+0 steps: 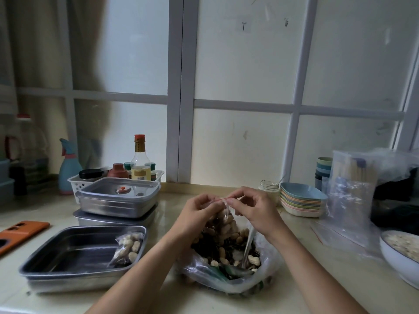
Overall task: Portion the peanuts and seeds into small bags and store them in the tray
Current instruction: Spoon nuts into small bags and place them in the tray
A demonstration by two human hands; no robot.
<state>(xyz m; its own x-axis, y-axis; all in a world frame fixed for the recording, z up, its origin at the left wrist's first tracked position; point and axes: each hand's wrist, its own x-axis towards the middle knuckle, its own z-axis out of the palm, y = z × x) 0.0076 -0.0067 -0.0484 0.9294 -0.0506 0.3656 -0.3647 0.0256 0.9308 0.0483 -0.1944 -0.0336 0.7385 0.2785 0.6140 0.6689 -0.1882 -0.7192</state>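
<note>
Pinching the red-striped zip edge of a small clear bag (224, 219) between the curled fingertips of left hand (197, 213) and right hand (256, 207). Holding it upright (long axis vertical, mouth upward, peanuts inside) just above a large, crinkled plastic bag (269, 268) on the pale counter (204, 302). Heaped inside, pale shelled peanuts and dark slender seeds (217, 248). Leaning in the heap, a metal spoon (248, 245), handle up. To the left, lying in a shiny rectangular steel tray (68, 251), one filled packet (128, 248), slanted against the right wall.
</note>
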